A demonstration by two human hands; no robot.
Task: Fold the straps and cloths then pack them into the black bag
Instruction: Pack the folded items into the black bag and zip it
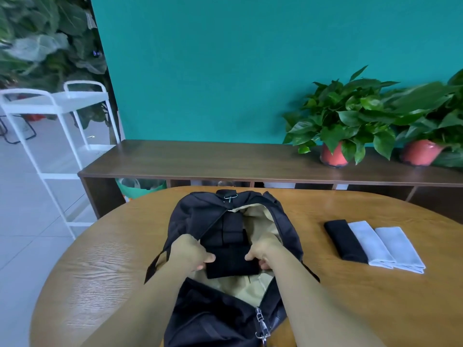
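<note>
The black bag [198, 216] lies unzipped in the middle of the round wooden table [105, 266], its tan lining showing. My left hand [189, 251] and my right hand [263, 250] grip the two ends of a folded black cloth [231, 262] inside the bag's opening. Behind it, deeper in the bag, lie folded black straps [229, 231]. On the table to the right rest a folded black cloth [344, 240] and two folded white cloths [369, 244] [398, 249], side by side.
A dark wooden bench [225, 159] runs behind the table along a teal wall, with two potted plants [343, 121] [426, 126] on its right part. A white metal cart [62, 113] stands at the left on the tiled floor.
</note>
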